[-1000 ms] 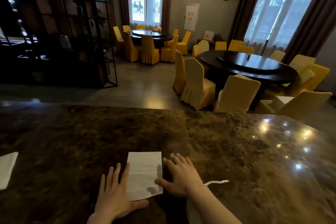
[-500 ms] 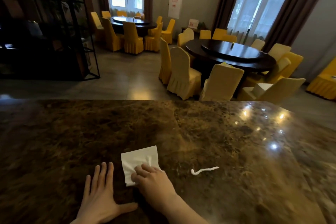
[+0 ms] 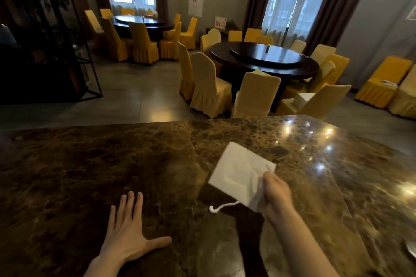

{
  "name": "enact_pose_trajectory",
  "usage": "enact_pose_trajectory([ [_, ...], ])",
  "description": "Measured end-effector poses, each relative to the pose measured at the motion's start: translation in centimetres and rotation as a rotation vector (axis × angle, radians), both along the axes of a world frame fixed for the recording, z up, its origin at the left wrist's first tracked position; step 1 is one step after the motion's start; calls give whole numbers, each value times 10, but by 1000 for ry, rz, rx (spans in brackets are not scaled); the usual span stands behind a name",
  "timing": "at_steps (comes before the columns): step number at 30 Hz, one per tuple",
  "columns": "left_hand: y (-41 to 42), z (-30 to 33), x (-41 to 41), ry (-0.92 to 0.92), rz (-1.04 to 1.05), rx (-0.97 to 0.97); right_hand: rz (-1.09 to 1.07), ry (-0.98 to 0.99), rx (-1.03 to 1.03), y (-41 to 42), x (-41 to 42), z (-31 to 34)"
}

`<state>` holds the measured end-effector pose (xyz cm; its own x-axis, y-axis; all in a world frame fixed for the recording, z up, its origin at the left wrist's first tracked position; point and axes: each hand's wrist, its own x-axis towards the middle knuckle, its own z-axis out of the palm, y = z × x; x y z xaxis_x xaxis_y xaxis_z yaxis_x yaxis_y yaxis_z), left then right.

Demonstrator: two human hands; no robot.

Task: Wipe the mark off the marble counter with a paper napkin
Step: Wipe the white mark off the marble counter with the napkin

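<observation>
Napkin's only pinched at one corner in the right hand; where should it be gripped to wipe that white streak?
Regrip the napkin at its flat middle, from above. The right hand pinches one crumpled corner, so the sheet hangs free above the streak.

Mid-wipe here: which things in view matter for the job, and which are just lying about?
In the job: paper napkin, pinched in the right hand; white mark; marble counter; left hand, flat on it.

Just about: round tables, yellow chairs, black shelf.
</observation>
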<state>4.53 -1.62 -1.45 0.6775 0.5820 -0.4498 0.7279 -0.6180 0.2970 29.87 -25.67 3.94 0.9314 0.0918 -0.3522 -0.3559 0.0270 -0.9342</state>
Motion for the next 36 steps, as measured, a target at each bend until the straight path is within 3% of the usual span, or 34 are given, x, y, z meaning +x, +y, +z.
enact_pose_trajectory([
  [3,0,-5,2,53,-9,15,-116,-387,-278,-33,18,5],
  [6,-1,-4,2,59,-19,36,152,-771,-492,-34,-1,-5],
  [12,-3,-7,3,39,-13,69,958,-961,-945,0,-60,-73],
  [17,-6,-11,0,7,-4,118,1164,-1056,-1001,18,-87,-86],
  [20,-8,-17,-1,-10,-13,166,1063,-1078,-1090,7,-72,-88],
  [23,-9,-20,-3,-15,-30,211,784,-811,-1294,-24,-30,-86],
  [26,-10,-22,-3,-10,-39,248,681,-654,-1315,-26,-22,-84],
  [28,-11,-23,-3,-6,-39,261,747,-708,-1248,-7,-44,-84],
  [33,-13,-21,-2,16,-42,270,1068,-1177,-1068,33,-123,-85],
  [36,-13,-22,-1,24,-43,262,939,-1170,-1136,16,-99,-86],
])
